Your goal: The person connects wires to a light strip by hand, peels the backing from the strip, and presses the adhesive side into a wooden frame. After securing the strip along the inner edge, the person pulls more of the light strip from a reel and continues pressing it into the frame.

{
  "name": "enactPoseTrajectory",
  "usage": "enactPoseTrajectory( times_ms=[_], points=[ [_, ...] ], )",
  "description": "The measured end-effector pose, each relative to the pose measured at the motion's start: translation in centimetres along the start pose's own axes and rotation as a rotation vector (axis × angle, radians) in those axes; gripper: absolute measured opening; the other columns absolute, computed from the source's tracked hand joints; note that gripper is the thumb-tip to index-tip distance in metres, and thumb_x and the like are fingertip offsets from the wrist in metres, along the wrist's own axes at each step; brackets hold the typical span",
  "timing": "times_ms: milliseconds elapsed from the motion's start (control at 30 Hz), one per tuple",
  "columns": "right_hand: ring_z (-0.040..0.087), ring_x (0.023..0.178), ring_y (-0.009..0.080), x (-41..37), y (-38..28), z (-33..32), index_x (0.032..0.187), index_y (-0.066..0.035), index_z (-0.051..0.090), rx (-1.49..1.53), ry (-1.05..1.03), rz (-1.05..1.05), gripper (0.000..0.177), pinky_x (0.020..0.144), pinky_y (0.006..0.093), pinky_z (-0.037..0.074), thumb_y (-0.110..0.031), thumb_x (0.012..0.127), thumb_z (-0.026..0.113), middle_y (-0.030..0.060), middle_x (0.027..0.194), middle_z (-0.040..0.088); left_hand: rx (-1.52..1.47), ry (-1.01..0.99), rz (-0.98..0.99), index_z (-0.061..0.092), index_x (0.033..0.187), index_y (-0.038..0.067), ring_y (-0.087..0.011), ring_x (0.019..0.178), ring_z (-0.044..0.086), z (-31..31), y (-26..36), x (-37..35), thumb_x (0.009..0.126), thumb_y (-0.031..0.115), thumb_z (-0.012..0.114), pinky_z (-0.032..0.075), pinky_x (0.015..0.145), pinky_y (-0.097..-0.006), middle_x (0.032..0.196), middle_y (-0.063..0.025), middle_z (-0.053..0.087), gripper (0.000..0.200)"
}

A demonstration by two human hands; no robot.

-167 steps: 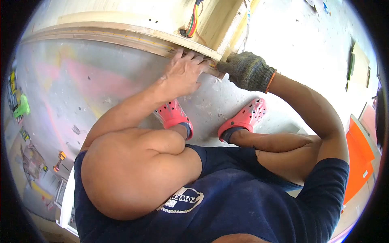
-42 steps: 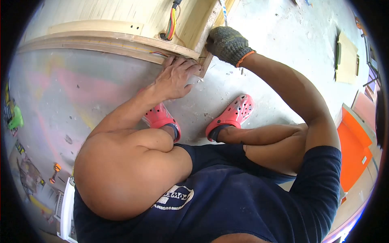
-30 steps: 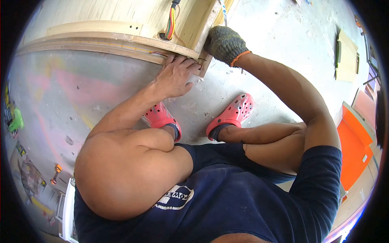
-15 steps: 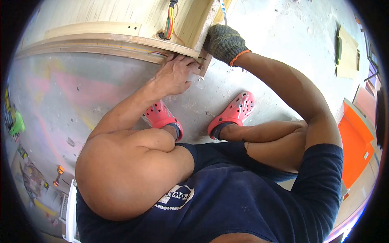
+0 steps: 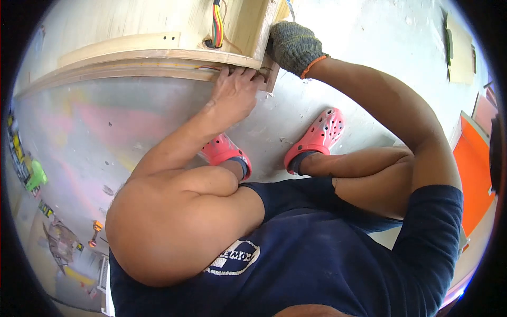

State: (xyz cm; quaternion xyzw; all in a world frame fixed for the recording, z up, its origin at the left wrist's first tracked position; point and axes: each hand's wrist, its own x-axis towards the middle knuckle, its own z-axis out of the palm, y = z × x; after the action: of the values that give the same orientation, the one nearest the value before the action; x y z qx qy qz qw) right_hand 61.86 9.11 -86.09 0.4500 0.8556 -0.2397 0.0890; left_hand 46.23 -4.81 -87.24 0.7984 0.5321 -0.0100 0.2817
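My left hand (image 5: 235, 98) is bare and reaches up to the edge of a wooden frame (image 5: 153, 54). Its fingers bend into the channel below the frame's edge, close to thin wires (image 5: 208, 67); the fingertips are hidden. My right hand (image 5: 297, 48), in a grey knitted glove with an orange cuff, is closed against the frame's corner post (image 5: 262, 34). A narrow white-and-blue strip (image 5: 290, 9) shows just above the glove. Whatever the gloved fingers hold is out of sight. A bundle of coloured cables (image 5: 217, 29) comes out of a hole in the wooden panel.
Two pink clogs (image 5: 317, 134) are on the grey floor below my hands. An orange panel (image 5: 472, 169) stands at the right. At the lower left lie an orange-and-black tool (image 5: 95, 233) and a green object (image 5: 37, 175) among other items.
The view has shifted slightly, so the floor and legs appear farther right. My left hand's fingers have bent further into the channel. The gloved hand stays at the corner post.
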Motion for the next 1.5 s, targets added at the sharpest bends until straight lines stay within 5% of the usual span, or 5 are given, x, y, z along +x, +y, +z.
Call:
enactPoseTrajectory(
  times_ms=[167, 433, 833, 1267, 1500],
  points=[
    [0.071, 0.083, 0.0406, 0.5, 0.5, 0.8, 0.090, -0.002, 0.074, 0.054, -0.063, 0.058, 0.028, 0.076, 0.0482, 0.057, -0.028, 0.087, 0.066, 0.0245, 0.088, 0.071, 0.080, -0.013, -0.030, 0.064, 0.126, 0.011, -0.0298, 0.127, 0.052, 0.0, 0.2, 0.1, 0.075, 0.024, 0.076, 0.040, 0.106, -0.0524, 0.130, -0.0103, 0.060, 0.054],
    [0.071, 0.085, 0.0397, 0.6, 0.2, 0.6, 0.092, -0.001, 0.075, 0.031, -0.106, 0.088, 0.027, 0.077, 0.0472, 0.057, -0.027, 0.087, 0.065, 0.0238, 0.089, 0.071, -0.284, 0.057, -0.008, 0.063, 0.125, 0.007, -0.0314, 0.130, 0.048, 0.4, -1.7, -0.7, 0.076, 0.023, 0.075, 0.036, 0.111, -0.0531, 0.134, -0.0131, 0.056, 0.053],
    [0.071, 0.087, 0.0398, 0.1, -0.4, -0.5, 0.095, -0.001, 0.074, 0.002, -0.095, 0.073, 0.025, 0.077, 0.0474, 0.058, -0.023, 0.086, 0.066, 0.0244, 0.091, 0.071, -0.159, 0.067, -0.079, 0.065, 0.125, 0.010, -0.0366, 0.132, 0.041, 0.8, -0.6, -0.4, 0.073, 0.028, 0.077, 0.032, 0.111, -0.0579, 0.135, -0.0125, 0.055, 0.056],
    [0.072, 0.080, 0.0373, 0.2, -0.6, -0.8, 0.092, -0.001, 0.074, -0.015, -0.107, 0.039, 0.023, 0.072, 0.0464, 0.058, -0.019, 0.087, 0.062, 0.0213, 0.085, 0.072, 0.150, 0.018, -0.002, 0.066, 0.128, 0.017, -0.0326, 0.126, 0.048, 0.3, -0.5, -0.5, 0.077, 0.032, 0.075, 0.028, 0.110, -0.0604, 0.135, -0.0085, 0.058, 0.053],
    [0.071, 0.080, 0.0386, 0.2, -0.1, 0.2, 0.092, 0.000, 0.074, -0.009, -0.077, 0.042, 0.024, 0.071, 0.0471, 0.058, -0.020, 0.087, 0.061, 0.0222, 0.087, 0.071, -0.082, 0.145, -0.142, 0.065, 0.127, 0.012, -0.0311, 0.121, 0.053, -0.6, -2.8, -2.4, 0.079, 0.031, 0.075, 0.035, 0.110, -0.0539, 0.124, -0.0102, 0.063, 0.052]
  ],
)
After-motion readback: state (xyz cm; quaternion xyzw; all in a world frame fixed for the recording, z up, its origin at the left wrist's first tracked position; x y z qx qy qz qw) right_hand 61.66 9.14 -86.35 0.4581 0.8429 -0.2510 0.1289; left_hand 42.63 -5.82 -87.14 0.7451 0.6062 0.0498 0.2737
